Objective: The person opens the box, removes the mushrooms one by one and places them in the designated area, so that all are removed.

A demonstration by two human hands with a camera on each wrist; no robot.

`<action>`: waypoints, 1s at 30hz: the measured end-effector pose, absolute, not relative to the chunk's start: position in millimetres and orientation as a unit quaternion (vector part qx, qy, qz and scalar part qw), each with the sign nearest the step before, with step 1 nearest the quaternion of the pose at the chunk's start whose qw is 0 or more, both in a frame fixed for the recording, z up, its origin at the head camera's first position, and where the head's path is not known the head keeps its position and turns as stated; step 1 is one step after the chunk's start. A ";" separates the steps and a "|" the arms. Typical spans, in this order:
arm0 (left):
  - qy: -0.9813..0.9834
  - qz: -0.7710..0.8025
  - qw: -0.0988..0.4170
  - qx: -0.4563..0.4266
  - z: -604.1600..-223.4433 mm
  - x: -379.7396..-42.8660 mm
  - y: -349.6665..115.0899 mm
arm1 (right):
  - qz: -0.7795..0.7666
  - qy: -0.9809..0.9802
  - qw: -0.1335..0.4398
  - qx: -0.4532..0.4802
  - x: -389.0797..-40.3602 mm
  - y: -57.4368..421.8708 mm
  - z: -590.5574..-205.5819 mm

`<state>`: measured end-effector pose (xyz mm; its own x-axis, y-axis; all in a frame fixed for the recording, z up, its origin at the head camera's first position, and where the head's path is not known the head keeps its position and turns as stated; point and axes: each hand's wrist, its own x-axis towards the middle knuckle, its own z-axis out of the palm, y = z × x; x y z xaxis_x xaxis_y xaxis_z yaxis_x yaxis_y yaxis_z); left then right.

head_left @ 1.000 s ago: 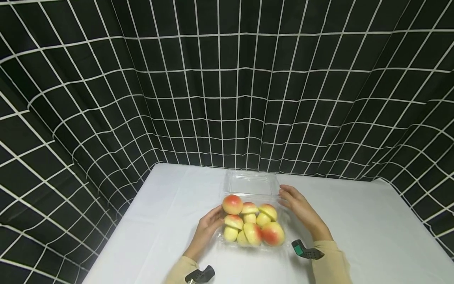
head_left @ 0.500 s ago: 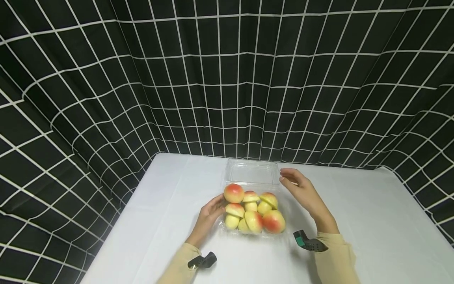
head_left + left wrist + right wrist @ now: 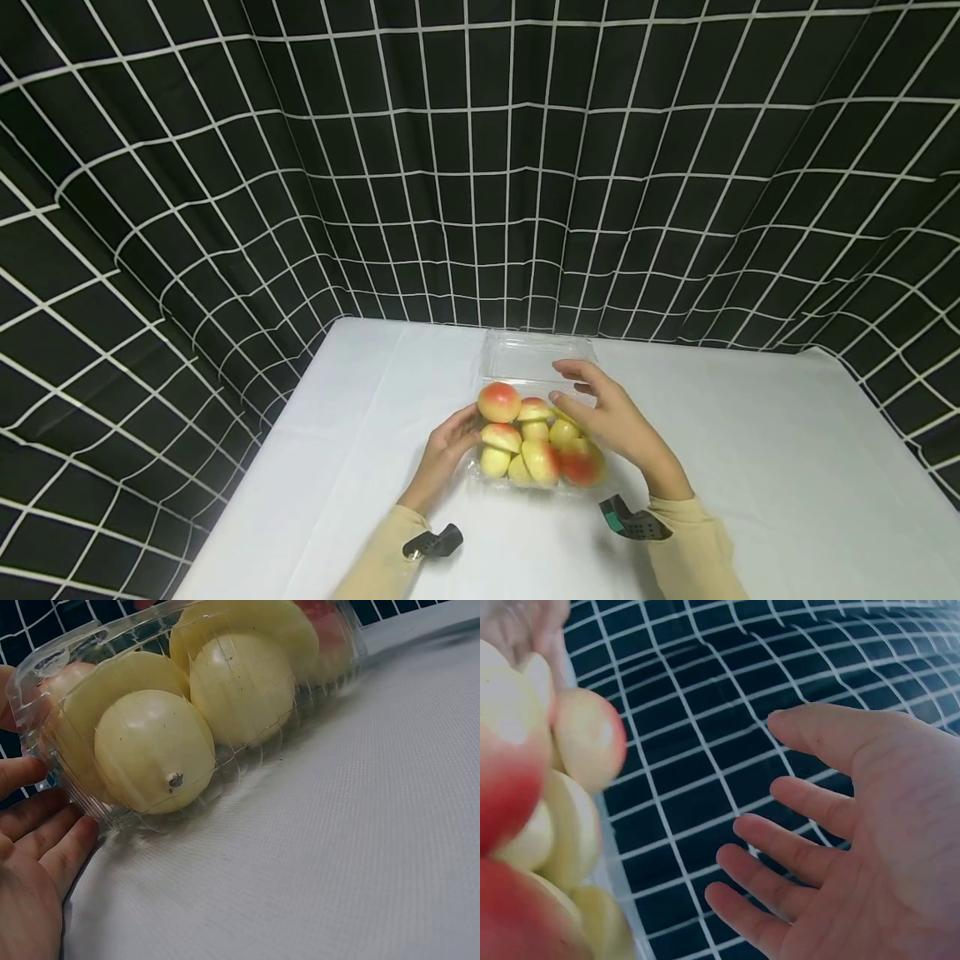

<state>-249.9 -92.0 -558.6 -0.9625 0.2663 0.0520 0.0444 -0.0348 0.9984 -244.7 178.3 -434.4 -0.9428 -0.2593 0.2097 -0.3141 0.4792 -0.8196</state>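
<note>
A clear plastic clamshell container point(image 3: 517, 360) lies on the table with its lid folded back at the far side. Several mushroom-shaped pieces point(image 3: 498, 402), yellow with reddish caps, fill its base and pile above the rim. My left hand point(image 3: 446, 450) rests against the container's left end, fingertips touching the plastic wall point(image 3: 75, 799) with fingers fairly straight. Over the right part of the container hovers my right hand point(image 3: 617, 421), hiding part of the pile. Its fingers point(image 3: 754, 889) are spread and hold nothing in the right wrist view.
A white cloth point(image 3: 757, 458) covers the table. Black curtains point(image 3: 450, 183) with a white grid enclose the back and sides. A dark strap device point(image 3: 636, 521) sits on the right wrist, and another strap device point(image 3: 433, 543) on the left.
My right hand has let its place beside the container's right side go and moved left over the pile. The left hand stays at the left end. The head view has tilted slightly.
</note>
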 end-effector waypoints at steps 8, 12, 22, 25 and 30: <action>0.679 0.723 0.071 0.108 -556.1 -250.6 -91.0 | 0.458 -0.866 0.008 0.201 -244.9 154.5 -437.7; 0.674 0.727 0.073 0.106 -554.4 -250.4 -91.0 | 0.457 -0.861 -0.013 0.221 -249.6 143.1 -435.0; 0.688 0.713 0.077 0.110 -558.7 -249.9 -94.3 | 0.393 -0.891 -0.022 0.225 -258.5 111.7 -423.8; 0.687 0.714 0.078 0.110 -558.6 -249.9 -93.6 | 0.372 -0.901 -0.018 0.224 -261.1 107.2 -426.1; 0.686 0.715 0.080 0.110 -556.2 -249.6 -91.2 | 0.348 -0.907 -0.008 0.237 -263.5 106.2 -434.7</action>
